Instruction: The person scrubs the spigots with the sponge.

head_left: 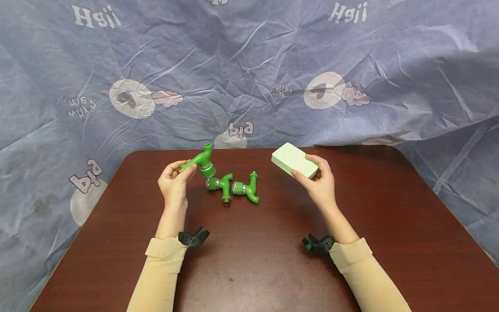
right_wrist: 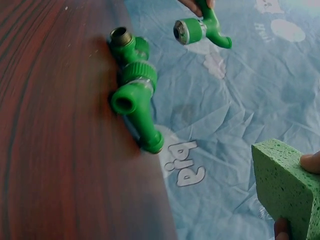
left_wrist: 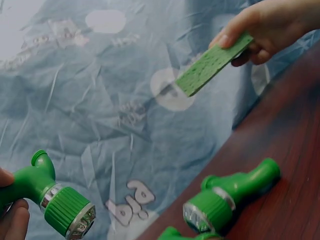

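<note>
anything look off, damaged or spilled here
Nothing stands out. The left hand holds one green tap above the table, two more taps lie on it, and the right hand holds an intact sponge. No spill shows.

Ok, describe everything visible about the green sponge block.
The sponge block is a pale green rectangular slab with a porous, pitted surface, apparently cellulose foam. It looks dry and uncompressed. The right hand holds it tilted above the table, thumb on one long edge, fingers on the other. Nothing else touches it.
</note>
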{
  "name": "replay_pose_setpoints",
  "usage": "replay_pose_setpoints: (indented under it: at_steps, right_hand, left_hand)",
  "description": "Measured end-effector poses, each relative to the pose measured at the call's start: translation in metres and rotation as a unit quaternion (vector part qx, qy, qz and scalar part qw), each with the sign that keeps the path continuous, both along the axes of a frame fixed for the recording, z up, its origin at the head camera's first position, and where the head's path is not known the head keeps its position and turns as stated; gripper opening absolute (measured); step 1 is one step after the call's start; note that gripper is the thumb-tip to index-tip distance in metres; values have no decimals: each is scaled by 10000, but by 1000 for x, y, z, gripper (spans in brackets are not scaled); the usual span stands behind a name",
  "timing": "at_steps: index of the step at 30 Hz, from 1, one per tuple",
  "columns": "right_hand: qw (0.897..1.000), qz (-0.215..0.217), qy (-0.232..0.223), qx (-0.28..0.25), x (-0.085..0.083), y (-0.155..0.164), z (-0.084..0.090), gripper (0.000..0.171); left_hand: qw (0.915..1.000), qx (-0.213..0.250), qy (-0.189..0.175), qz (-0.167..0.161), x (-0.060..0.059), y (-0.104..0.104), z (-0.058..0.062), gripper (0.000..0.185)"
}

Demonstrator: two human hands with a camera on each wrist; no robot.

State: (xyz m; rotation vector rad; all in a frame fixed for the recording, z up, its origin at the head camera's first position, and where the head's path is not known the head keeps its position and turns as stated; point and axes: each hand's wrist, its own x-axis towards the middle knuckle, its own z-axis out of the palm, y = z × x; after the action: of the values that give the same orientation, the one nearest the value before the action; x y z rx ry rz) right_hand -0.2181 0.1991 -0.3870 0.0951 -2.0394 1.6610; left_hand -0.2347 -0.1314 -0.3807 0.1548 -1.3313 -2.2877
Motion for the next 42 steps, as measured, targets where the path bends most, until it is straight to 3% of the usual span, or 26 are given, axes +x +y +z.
replay_pose_setpoints:
  at_steps: [8,18,28,31,33,35,37,40,42]
  right_hand:
    - [9976,-329,-515,339,-9,12,-20,52]
    - [9945,-598,-624,584,-17,22,-42,52]
    - [9863,-673,-938,1177,-23,31,-61,52]
    - [9808,-578,-1138,1475,-23,33,-63,54]
    - [9767,-503,-1285,1646,-24,33,-65,55]
    - [9730,-441,-1384,1794,-24,34,-66,56]
    - [9702,-403,-1404,1932,-24,34,-67,57]
    - [9664,-412,-1376,2130,-24,35,-68,58]
    - [9632,-430,-1392,2258,-24,36,-68,58]
  left_hand:
    - [9990,61,-366,229,-8,-9,-20,28]
    - [9965,298,-655,416,-15,-24,-45,22]
    - [9915,342,-1206,362,-18,-34,-61,18]
    - [9915,114,-1236,389,-19,-36,-64,18]
    - [9896,-296,-1324,488,-19,-38,-67,22]
    - [9833,-838,-1492,622,-20,-40,-70,26]
    - [9716,-1410,-1735,774,-20,-41,-72,27]
    - [9453,-2322,-2068,983,-19,-41,-75,26]
    - [9220,-3010,-2149,1149,-19,-41,-76,24]
